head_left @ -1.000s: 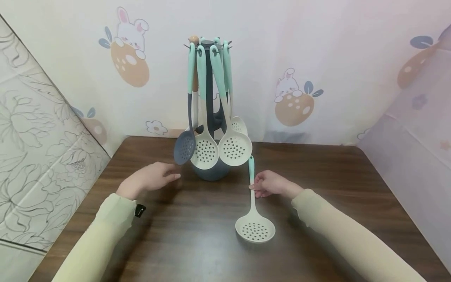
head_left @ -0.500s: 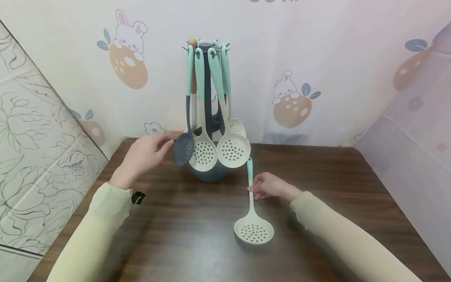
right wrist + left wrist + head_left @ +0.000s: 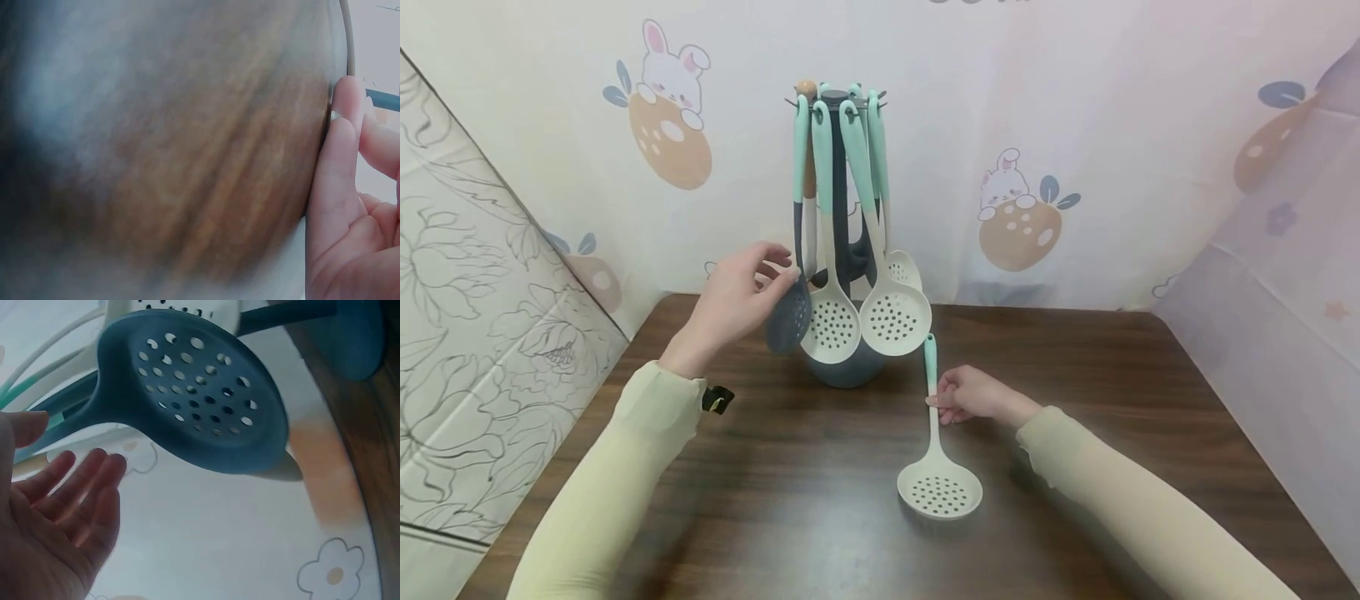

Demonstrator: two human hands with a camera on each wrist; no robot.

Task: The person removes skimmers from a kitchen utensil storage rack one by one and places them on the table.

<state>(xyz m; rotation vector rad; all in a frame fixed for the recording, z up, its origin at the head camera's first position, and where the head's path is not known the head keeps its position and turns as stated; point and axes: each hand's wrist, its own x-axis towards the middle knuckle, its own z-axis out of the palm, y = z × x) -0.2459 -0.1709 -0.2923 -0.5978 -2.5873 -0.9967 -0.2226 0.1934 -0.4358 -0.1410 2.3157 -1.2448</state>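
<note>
A dark blue-grey skimmer [image 3: 787,323] with a mint handle hangs at the left of a utensil rack [image 3: 840,167]. My left hand [image 3: 733,296] is at its stem, thumb tip overlapping it in the head view. In the left wrist view the thumb lies over the dark skimmer's [image 3: 206,449] handle end, while the other fingers are spread below it, apart from the thumb. My right hand [image 3: 973,395] pinches the stem of a cream skimmer [image 3: 935,454], bowl toward me, low over the table. The right wrist view shows the thumb and fingers [image 3: 337,162] close together; that skimmer is barely seen there.
Two cream skimmers, one on the left [image 3: 831,325] and one on the right [image 3: 896,321], hang in front of the rack's grey base [image 3: 846,371]. More utensils hang behind them. The brown table [image 3: 760,500] meets a bunny-print cloth [image 3: 917,50] at the back.
My left hand has risen from beside the rack's base and moved right to the dark skimmer's stem. My right hand still holds the cream skimmer in about the same place.
</note>
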